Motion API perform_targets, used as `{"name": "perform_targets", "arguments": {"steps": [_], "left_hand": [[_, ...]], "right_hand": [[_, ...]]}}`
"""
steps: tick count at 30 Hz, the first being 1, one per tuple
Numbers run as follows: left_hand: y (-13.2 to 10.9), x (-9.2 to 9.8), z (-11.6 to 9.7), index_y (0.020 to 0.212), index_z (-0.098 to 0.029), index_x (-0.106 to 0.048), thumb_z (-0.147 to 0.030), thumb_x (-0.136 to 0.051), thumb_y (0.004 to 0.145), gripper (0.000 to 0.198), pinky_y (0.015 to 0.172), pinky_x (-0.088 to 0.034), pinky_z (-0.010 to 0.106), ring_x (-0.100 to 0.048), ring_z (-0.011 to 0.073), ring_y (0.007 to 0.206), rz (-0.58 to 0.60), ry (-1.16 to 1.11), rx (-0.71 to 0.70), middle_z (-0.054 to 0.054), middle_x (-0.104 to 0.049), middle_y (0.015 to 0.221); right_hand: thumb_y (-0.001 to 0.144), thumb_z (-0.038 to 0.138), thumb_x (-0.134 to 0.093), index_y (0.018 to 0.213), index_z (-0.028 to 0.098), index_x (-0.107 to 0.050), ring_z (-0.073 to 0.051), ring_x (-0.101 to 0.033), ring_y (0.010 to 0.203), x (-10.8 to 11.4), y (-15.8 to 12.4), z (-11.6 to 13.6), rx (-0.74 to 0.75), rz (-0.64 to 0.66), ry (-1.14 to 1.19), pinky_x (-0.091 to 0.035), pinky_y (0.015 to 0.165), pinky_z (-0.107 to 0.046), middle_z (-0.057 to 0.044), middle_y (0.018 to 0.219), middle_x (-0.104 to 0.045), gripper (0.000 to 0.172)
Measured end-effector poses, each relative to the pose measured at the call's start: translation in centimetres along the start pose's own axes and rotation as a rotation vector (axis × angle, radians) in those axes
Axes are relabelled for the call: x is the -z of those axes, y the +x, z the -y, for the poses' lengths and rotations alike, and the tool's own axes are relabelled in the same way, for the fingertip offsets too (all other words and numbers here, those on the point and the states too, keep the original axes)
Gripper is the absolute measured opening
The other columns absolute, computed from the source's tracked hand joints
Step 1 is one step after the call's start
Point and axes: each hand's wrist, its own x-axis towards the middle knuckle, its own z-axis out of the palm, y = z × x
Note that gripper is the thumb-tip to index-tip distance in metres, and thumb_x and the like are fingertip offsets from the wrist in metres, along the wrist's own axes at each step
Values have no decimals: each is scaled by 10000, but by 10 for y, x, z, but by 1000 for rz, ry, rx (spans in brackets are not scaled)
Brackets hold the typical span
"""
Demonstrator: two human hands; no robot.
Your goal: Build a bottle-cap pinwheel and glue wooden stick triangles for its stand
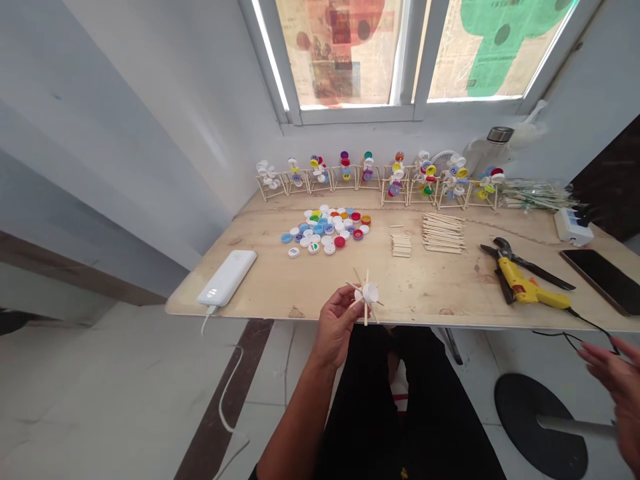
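Observation:
At the table's front edge, my left hand (336, 328) pinches a small stick wheel (370, 293), made of white bottle caps with thin wooden sticks radiating from them. My right hand (613, 383) is out at the right border, partly cut off and slightly blurred, its fingers stretched out and nothing visible in them. Nearest to it, on the table, lies a yellow glue gun (530, 285) beside dark-handled cutters (535, 265). Beyond my left hand are a spread of coloured bottle caps (325, 229), a small pile of short sticks (401, 245) and a larger pile of longer sticks (443, 233).
Several stick frames with cap wheels (345, 175) line the back of the wooden table (270, 287). A white power bank (227, 277) with a cable lies left. At right are a phone (603, 280), a power strip (573, 227) and bagged sticks (537, 195). A bottle (493, 150) stands behind.

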Motion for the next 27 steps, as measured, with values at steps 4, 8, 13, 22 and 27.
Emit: {"name": "perform_targets", "arguments": {"steps": [4, 8, 13, 22, 27], "left_hand": [[1, 3, -5, 917, -172, -664, -198, -780, 640, 301, 665, -476, 221, -605, 99, 698, -25, 64, -43, 24, -662, 897], [0, 4, -7, 908, -167, -658, -189, -774, 647, 287, 667, -480, 222, -602, 95, 681, -4, -2, -32, 26, -669, 897], [-5, 1, -7, 939, -161, -639, -216, -795, 621, 359, 660, -505, 246, -620, 124, 675, 30, -88, 30, 35, -676, 841], [-6, 5, -6, 933, -172, -612, -264, -820, 579, 421, 526, -471, 238, -591, 115, 553, 149, -118, 115, 40, -673, 835], [1, 12, -9, 904, -177, -614, -276, -821, 580, 398, 503, -438, 225, -585, 119, 556, 177, -145, 131, 41, -668, 779]], "right_hand": [[688, 500, -691, 1124, 255, -635, -316, -581, 1108, -63, -8, 28, -112, 48, 21, -364, 1058, -499, -96, 1087, -673, 504], [711, 507, -667, 1041, 210, -667, -266, -653, 967, -113, -22, 55, -132, 308, 84, -465, 968, -448, -81, 957, -716, 444], [796, 440, -621, 1184, 248, -585, -218, -612, 1063, -163, -46, 71, -137, 642, 298, -454, 977, -390, -78, 1122, -669, 434], [835, 413, -576, 1220, 218, -566, -106, -565, 619, -206, -76, 92, -64, 1144, 212, -468, 595, -251, -26, 819, -656, 432], [883, 473, -477, 985, 173, -674, -77, -392, 464, -173, -64, 94, -80, 1124, 88, -329, 481, -224, 42, 492, -462, 374]]}}
